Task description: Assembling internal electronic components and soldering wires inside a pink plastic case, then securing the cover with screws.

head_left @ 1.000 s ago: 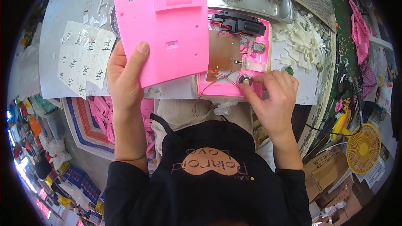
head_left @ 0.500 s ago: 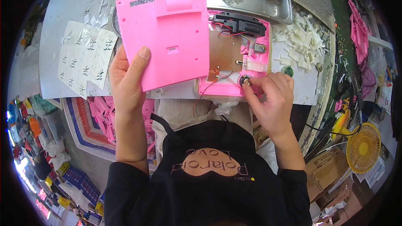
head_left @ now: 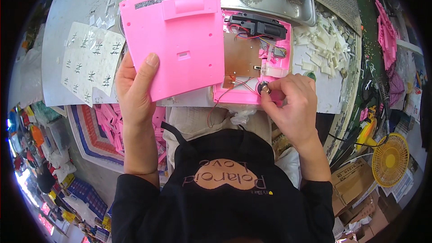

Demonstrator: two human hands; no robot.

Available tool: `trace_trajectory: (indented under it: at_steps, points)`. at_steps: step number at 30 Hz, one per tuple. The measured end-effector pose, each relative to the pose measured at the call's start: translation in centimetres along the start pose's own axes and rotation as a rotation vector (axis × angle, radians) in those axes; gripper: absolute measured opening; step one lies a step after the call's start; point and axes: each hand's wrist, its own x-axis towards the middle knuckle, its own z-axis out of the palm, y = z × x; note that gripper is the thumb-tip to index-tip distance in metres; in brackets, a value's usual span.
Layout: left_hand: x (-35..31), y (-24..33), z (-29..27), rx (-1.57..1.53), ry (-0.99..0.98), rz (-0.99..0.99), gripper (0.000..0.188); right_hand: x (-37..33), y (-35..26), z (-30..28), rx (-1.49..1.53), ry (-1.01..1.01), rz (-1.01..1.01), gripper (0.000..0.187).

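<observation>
My left hand [head_left: 137, 81] grips the lower left edge of a flat pink plastic cover [head_left: 180, 63], thumb on its face, holding it tilted above the table. The cover hides the left part of an open pink housing [head_left: 231, 96]. Inside that housing are a brown circuit board [head_left: 243, 54], a black plastic mechanism [head_left: 258, 25] and thin coloured wires. At its lower right corner my right hand [head_left: 292, 99] has thumb and forefinger closed by a small round black part with a metallic centre [head_left: 263, 87]. The fingertips partly cover this part.
White plastic pieces [head_left: 326, 47] lie piled right of the housing. Metal trays [head_left: 274, 0] with small screws stand behind it. A marked paper sheet [head_left: 92, 63] lies left. A basket [head_left: 90, 137] of pink parts sits below the table; a yellow fan [head_left: 390, 159] is lower right.
The pink cover has shifted slightly left and tilted a little. My right hand has moved slightly right, its fingers still at the small round part.
</observation>
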Motion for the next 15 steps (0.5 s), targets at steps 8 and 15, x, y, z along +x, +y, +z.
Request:
trace_trajectory:
  at_steps: [8, 15]
  points:
    - [0.0, 0.0, 0.5, 0.011, 0.029, 0.001, 0.034, 0.1, 0.5, -0.4, 0.008, -0.026, -0.055, 0.015]
    - [-0.4, 0.3, 1.2, -0.039, 0.05, 0.019, 0.033, 1.1, 0.8, -1.4, 0.154, 0.115, -0.023, 0.017]
